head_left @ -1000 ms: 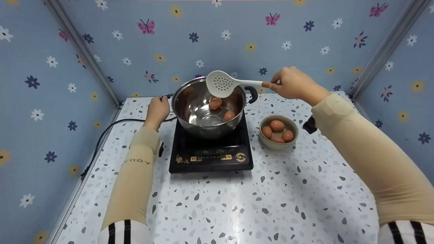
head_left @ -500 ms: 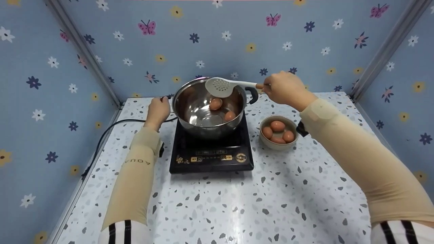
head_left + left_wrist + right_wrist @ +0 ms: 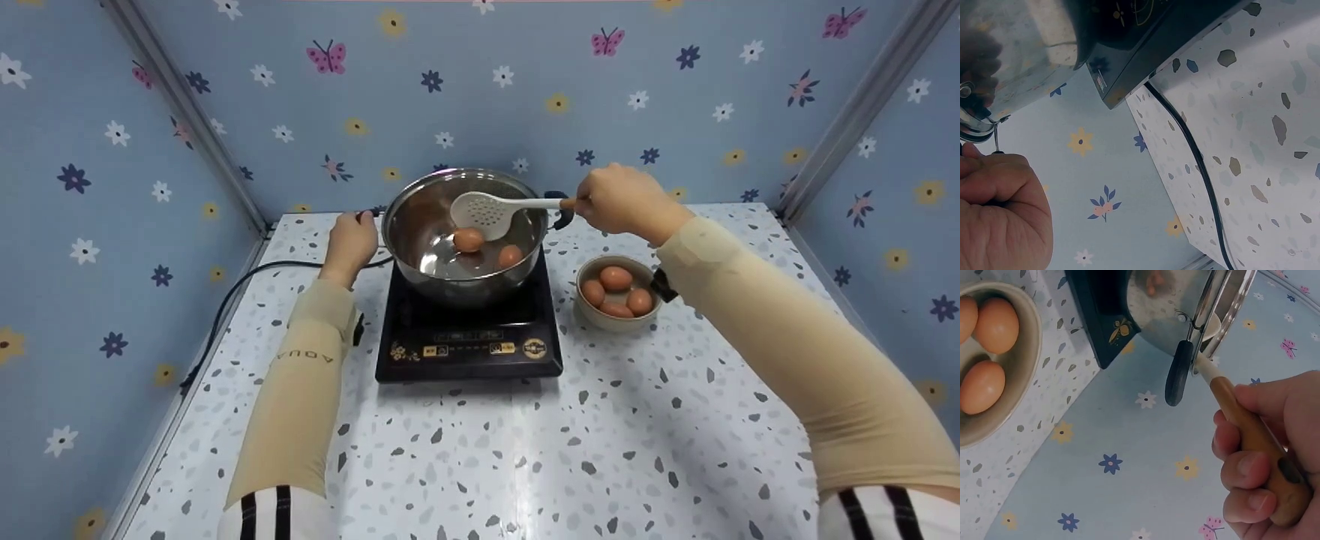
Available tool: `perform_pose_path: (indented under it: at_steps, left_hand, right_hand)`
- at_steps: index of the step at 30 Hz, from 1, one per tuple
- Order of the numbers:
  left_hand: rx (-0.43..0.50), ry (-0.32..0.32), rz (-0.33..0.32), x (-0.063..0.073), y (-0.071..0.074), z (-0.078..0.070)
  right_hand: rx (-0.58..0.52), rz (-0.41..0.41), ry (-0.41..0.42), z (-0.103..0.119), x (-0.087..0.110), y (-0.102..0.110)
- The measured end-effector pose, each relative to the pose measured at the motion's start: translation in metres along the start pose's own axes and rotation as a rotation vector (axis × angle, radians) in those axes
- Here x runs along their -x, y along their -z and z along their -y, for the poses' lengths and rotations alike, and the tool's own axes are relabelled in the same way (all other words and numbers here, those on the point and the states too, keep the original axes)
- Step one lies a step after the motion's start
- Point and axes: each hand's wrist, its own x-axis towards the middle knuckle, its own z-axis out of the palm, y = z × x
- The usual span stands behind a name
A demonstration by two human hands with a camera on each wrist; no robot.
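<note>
My right hand [image 3: 626, 199] grips the wooden handle [image 3: 1255, 444] of a white slotted skimmer [image 3: 487, 214]. The skimmer's head is inside a steel pot [image 3: 461, 289], beside a brown egg [image 3: 469, 240]; whether they touch I cannot tell. A second egg [image 3: 510, 256] lies at the pot's right side. With curled fingers my left hand [image 3: 351, 244] holds the pot's left handle, which the fingers mostly hide. The pot's black right handle [image 3: 1179, 374] shows free of any hand in the right wrist view.
Beneath the pot is a black induction cooker [image 3: 469, 364], its black cord [image 3: 232, 289] running left. To the right stands a beige bowl [image 3: 616, 324] holding several brown eggs [image 3: 616, 278]. A flowered wall [image 3: 487, 97] rises just behind the speckled table [image 3: 480, 457].
My right hand has moved left and slightly down, lowering the skimmer's head deeper into the pot. The egg beside it has shifted slightly left and toward me. The left hand stays put.
</note>
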Motion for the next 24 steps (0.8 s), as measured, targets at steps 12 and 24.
perform_pose_path:
  at_steps: [12, 24]
  left_hand:
    - [0.015, -0.013, 0.001, 0.000, -0.001, 0.002]
    - [0.023, 0.008, 0.015, -0.002, -0.001, 0.001]
  right_hand:
    - [-0.083, 0.194, 0.029, 0.012, -0.005, 0.012]
    - [-0.137, 0.379, 0.042, 0.009, -0.008, 0.031]
